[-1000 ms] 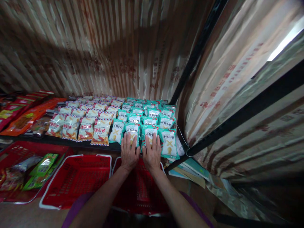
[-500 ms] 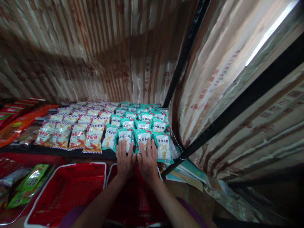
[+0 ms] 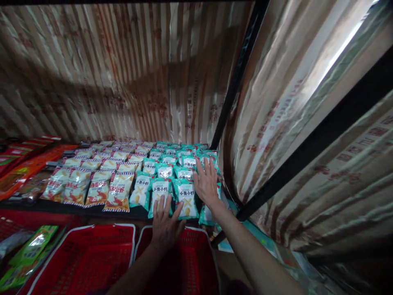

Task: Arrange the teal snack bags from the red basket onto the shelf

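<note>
Rows of teal and white snack bags [image 3: 186, 197] stand at the right part of a dark shelf [image 3: 141, 212]. My left hand [image 3: 166, 224] has its fingers spread, fingertips at the lower part of a front-row teal bag [image 3: 159, 190]. Over the right-hand column of teal bags is my right hand [image 3: 207, 182], fingers extended and palm down, partly hiding the bags beneath. Whether its fingertips touch them is unclear. Neither hand grips a bag. White and orange bags with striped edges [image 3: 119, 190] fill the rows to the left.
Below the shelf are a red basket [image 3: 89, 250], a second red basket [image 3: 196, 254] under my forearms, and another at far left holding green packets [image 3: 33, 246]. Orange packages [image 3: 18, 176] lie at the shelf's left. A black post [image 3: 235, 78] rises at right beside patterned sheeting [image 3: 184, 82].
My right hand has moved up and right, from the front bags to over the right column. My left hand has shifted slightly lower, its fingers wider apart. The view has tilted a little upward.
</note>
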`<state>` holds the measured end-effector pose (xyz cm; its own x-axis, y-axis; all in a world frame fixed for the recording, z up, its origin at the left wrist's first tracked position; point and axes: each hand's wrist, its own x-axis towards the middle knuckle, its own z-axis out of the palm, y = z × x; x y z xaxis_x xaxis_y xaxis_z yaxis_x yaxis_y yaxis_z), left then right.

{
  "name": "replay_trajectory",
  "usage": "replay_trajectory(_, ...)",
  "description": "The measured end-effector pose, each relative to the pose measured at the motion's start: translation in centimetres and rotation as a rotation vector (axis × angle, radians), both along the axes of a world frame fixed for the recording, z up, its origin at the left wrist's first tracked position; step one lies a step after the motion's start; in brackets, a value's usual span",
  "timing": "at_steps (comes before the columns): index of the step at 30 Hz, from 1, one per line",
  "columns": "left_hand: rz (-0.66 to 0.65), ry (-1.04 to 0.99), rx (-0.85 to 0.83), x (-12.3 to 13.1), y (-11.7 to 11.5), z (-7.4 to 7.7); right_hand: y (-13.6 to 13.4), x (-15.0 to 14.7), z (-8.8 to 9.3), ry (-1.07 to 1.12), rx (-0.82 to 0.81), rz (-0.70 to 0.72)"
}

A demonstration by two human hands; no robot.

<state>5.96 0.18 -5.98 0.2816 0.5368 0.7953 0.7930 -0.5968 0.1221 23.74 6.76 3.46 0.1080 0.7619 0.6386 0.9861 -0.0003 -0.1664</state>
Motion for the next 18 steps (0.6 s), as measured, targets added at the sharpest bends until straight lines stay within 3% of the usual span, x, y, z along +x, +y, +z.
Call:
replay_trajectory(5,-0.005,-0.029,-0.023,0.5,0.4,-0.4,3.8,1.1,0.7,-0.003,-0.088,-0.056)
replay_trajectory(11,-0.001,-0.029,-0.028,0.6,0.7,-0.8,5.3,1.4,0.4,-0.012,-0.085,-0.017)
replay_trajectory(14,-0.008,-0.047,-0.017,0.7,0.8,-0.8,6.1,1.5,0.8,-0.042,-0.068,-0.006)
replay_trajectory(18,0.005,-0.054,0.006,0.9,1.0,-0.7,8.4,1.5,1.9,-0.093,-0.169,0.043)
